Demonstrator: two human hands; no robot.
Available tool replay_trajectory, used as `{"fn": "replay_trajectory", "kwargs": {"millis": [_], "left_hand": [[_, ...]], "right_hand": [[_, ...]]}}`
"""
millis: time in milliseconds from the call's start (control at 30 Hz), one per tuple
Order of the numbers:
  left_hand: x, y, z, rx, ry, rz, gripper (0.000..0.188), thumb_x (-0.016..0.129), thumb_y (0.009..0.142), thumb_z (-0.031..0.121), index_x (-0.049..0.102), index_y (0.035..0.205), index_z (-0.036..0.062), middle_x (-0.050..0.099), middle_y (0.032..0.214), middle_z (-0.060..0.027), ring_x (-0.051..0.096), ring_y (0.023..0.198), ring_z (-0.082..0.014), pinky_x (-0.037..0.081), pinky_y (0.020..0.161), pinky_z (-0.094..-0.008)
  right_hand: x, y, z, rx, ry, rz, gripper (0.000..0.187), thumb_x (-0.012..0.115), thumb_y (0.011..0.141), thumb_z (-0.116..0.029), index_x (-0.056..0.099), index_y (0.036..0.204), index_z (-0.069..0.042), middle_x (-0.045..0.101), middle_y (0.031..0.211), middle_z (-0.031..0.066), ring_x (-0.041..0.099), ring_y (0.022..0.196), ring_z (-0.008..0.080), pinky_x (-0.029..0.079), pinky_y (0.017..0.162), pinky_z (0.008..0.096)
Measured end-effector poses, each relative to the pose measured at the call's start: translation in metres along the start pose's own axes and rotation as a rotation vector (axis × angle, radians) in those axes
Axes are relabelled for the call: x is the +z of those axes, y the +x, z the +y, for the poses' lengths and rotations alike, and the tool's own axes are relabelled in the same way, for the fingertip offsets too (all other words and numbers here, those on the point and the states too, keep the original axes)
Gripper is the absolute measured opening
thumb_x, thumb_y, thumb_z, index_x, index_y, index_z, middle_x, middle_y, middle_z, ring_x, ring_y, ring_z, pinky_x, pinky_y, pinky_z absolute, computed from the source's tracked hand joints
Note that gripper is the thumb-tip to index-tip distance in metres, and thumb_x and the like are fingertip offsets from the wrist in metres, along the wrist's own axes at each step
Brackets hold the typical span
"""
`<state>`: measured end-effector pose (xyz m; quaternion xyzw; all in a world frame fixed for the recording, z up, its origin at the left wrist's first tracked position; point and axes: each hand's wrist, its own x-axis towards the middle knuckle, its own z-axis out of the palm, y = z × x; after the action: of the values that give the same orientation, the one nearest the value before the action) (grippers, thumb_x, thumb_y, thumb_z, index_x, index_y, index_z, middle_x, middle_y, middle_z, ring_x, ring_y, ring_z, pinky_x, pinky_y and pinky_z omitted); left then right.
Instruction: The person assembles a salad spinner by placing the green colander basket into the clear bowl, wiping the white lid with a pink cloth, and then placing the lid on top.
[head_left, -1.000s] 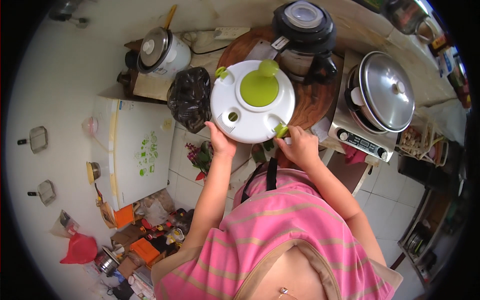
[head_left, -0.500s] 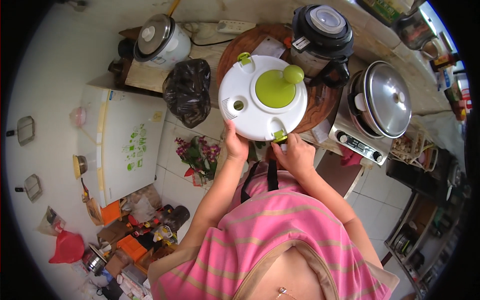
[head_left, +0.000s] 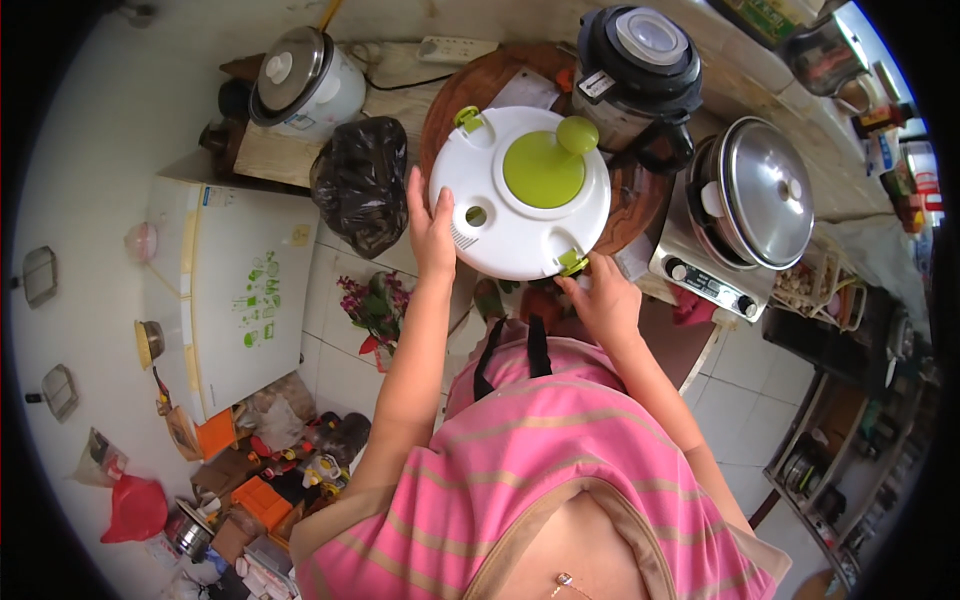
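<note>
A salad spinner with a white lid (head_left: 460, 185) and a green crank disc (head_left: 540, 172) stands before me, its crank knob (head_left: 577, 134) pointing up and to the right. My left hand (head_left: 433, 235) rests against the left rim, fingers stretched out and apart. Bent fingers of my right hand (head_left: 605, 300) close on the green clip (head_left: 573, 263) at the lid's near right edge; the thumb lies below the clip. On the far left of the lid sits a second green clip (head_left: 467, 119). The spinner's bowl is hidden under the lid.
The spinner is over a round wooden board (head_left: 440, 100). Behind it on the right is a black-lidded blender jug (head_left: 640, 85); further right, a lidded steel pot (head_left: 770, 190) sits on a cooker (head_left: 705, 285). On the left are a black plastic bag (head_left: 362, 185) and a rice cooker (head_left: 310, 85).
My left hand has moved up along the spinner's left rim and straightened its fingers. My right hand stays at the near clip. The whole view has shifted slightly.
</note>
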<state>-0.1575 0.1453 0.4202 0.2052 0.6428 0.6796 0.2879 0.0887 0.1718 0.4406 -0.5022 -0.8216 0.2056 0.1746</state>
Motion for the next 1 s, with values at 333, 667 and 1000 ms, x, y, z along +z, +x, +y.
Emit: {"fn": "replay_trajectory", "kwargs": {"millis": [333,667,1000], "left_hand": [[-0.004,0.031,0.011,0.3,0.875,-0.132,0.066,0.067,0.088,0.04,0.043,0.141,0.009,0.058,0.123,-0.0209,0.06,0.108,-0.0397,0.051,0.089,-0.0442],[-0.005,0.03,0.004,0.206,0.913,-0.101,0.07,0.066,0.085,0.051,0.045,0.14,0.0127,0.056,0.122,-0.0157,0.06,0.107,-0.0368,0.05,0.088,-0.044],[-0.002,0.029,0.006,0.188,0.983,-0.111,0.068,0.063,0.087,0.051,0.04,0.142,0.017,0.052,0.128,-0.0143,0.061,0.106,-0.0383,0.05,0.087,-0.046]], "right_hand": [[0.012,0.005,0.008,0.353,0.644,-0.287,0.046,0.065,0.09,-0.045,0.067,0.093,0.002,0.066,0.071,0.0131,0.064,0.065,0.0225,0.049,0.062,0.0353],[0.01,0.0,-0.002,0.377,0.896,-0.378,0.025,0.067,0.092,-0.022,0.065,0.098,0.002,0.065,0.067,0.0051,0.064,0.06,0.0125,0.046,0.042,0.0256],[0.054,-0.009,0.022,0.279,0.627,-0.165,0.019,0.065,0.086,-0.017,0.068,0.096,-0.001,0.067,0.075,0.0062,0.066,0.067,0.0178,0.052,0.062,0.0343]]}}
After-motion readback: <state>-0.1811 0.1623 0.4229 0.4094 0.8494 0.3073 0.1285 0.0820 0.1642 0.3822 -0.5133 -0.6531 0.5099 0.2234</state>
